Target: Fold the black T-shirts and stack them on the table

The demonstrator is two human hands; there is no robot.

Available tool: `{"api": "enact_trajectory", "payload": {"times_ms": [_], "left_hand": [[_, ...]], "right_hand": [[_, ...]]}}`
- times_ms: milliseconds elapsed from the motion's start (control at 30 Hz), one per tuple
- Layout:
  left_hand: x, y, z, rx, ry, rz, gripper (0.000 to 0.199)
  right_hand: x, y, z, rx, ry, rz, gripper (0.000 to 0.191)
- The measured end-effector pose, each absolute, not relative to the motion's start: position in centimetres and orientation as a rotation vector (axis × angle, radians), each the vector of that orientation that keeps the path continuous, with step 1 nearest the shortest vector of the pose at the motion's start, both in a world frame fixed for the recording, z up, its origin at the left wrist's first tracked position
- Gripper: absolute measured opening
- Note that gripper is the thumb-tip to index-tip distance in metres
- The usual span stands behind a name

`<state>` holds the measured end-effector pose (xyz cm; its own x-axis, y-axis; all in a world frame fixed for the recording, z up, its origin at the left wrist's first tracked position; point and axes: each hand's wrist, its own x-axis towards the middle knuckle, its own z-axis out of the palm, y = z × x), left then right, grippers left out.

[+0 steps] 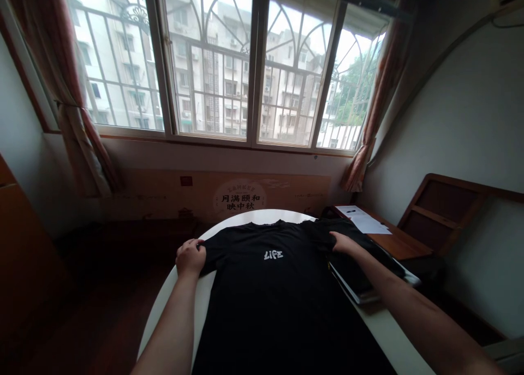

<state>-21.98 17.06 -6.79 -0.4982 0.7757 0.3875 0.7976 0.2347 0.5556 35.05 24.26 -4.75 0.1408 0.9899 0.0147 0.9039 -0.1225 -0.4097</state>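
A black T-shirt [270, 304] with white "Life" lettering lies spread face up over a white round table [164, 315], its collar toward the window. At the end of the left sleeve, my left hand [191, 256] is closed on the black cloth. My right hand [343, 243] grips the other sleeve, its thumb showing on top and the other fingers partly hidden. Under and beside that sleeve lies a dark stack [356, 287] with white edges, perhaps folders or a book; my right forearm passes over part of it.
Beyond the table's right side is a wooden desk or bench [405, 244] with white papers [364, 220] on it. A brown panelled wooden backrest [442, 206] rises behind. Barred windows [213, 91] and tied curtains [73, 118] line the far wall, above a printed banner [286, 192].
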Motion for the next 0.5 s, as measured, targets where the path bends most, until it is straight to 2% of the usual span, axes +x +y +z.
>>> {"api": "enact_trajectory", "payload": {"times_ms": [67, 167, 233, 500], "left_hand": [[-21.9, 17.0, -6.7, -1.556, -2.452, -1.135, 0.032], [-21.8, 16.9, -6.6, -1.555, -2.462, -1.137, 0.032], [-21.7, 16.8, -6.5, -1.555, -2.47, -1.136, 0.033], [-21.6, 16.4, -6.2, -1.56, -2.491, -1.111, 0.032]], "right_hand": [[35.0, 24.9, -4.1, -2.155, -1.793, 0.366, 0.072], [34.4, 26.5, -3.0, -2.238, -1.71, 0.33, 0.05], [33.8, 27.5, -2.5, -2.288, -1.666, 0.322, 0.042], [32.5, 29.2, -2.9, -2.244, -1.606, 0.243, 0.033]]}}
